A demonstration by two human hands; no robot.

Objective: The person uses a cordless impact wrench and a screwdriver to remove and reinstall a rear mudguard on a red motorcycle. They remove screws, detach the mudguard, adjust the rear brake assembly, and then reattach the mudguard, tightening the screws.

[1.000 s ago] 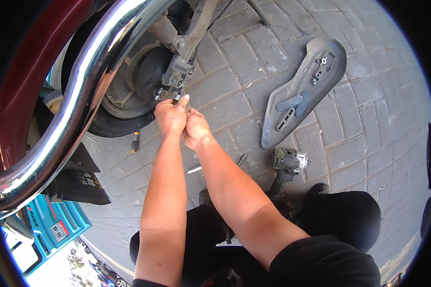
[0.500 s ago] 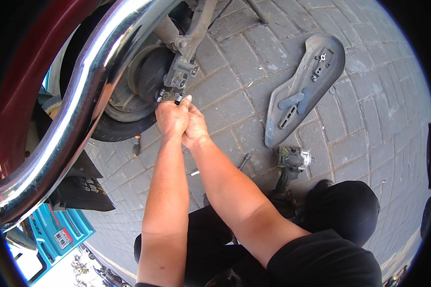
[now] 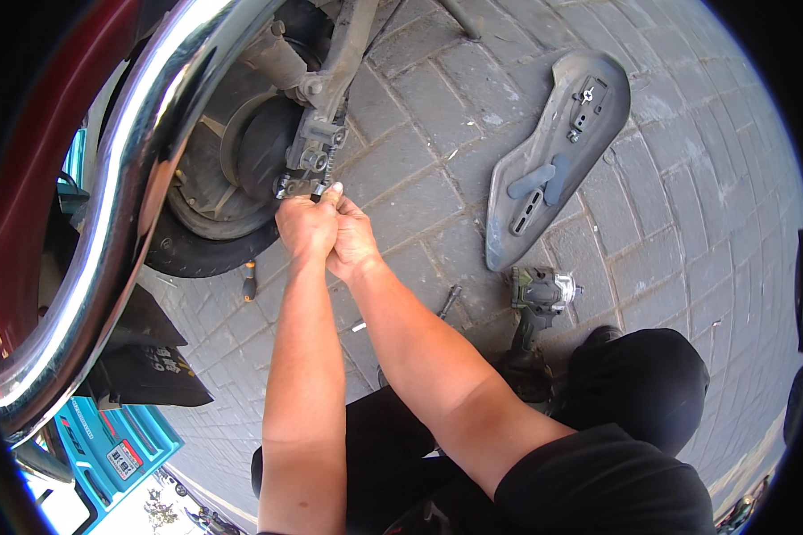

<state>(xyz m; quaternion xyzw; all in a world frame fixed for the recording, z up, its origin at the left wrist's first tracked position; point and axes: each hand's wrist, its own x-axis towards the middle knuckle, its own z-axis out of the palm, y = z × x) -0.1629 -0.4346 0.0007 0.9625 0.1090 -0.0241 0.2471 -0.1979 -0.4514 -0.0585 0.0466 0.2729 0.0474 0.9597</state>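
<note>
My left hand [image 3: 302,227] and my right hand [image 3: 357,241] are pressed together at the lower end of a grey metal swing arm [image 3: 326,107] beside a scooter's rear wheel [image 3: 214,196]. The fingers of both hands close around a small metal part [image 3: 319,189] at the arm's bottom bracket; the fingers hide most of it. The black tyre touches the paving just left of my left wrist.
A curved chrome bar [image 3: 143,160] and dark red body panel fill the left. On the brick paving lie a grey plastic cover [image 3: 558,152], a cordless impact wrench [image 3: 540,299], a screwdriver [image 3: 250,283] and a small tool [image 3: 448,300]. A blue case [image 3: 107,441] sits lower left.
Both hands stay clasped at the bracket, shifting only slightly. The camera view has drifted a little; nothing else has moved.
</note>
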